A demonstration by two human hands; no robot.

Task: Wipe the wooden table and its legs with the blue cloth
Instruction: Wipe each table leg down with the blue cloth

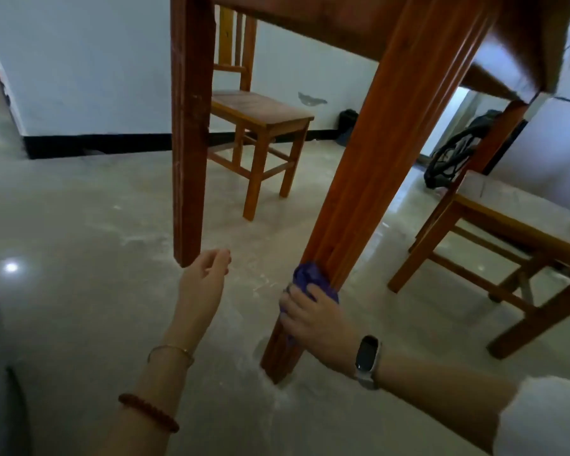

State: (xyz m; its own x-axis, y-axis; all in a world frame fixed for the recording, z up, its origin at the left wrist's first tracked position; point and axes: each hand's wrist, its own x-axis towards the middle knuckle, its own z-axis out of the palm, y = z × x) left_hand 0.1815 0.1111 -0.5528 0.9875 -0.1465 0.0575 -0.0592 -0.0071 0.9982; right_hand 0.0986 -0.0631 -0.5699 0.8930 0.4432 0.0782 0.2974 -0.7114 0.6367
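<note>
The crumpled blue cloth (311, 280) is pressed against the lower part of the reddish-brown wooden table's (520, 44) grooved near leg (372, 179) — just above the floor.

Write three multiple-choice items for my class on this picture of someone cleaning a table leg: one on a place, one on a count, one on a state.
1. Where is the blue cloth?
A. On the floor
B. Against the lower part of the near table leg
C. On a chair seat

2. How many bracelets are on the left wrist?
A. None
B. One
C. Two

3. What is the left hand doing?
A. Holding nothing, fingers relaxed
B. Gripping the far table leg
C. Holding the cloth

Answers:
1 B: the right hand presses the cloth to that leg near its foot.
2 C: a thin bangle and a beaded bracelet show.
3 A: it hangs in the air, touching nothing.
</note>
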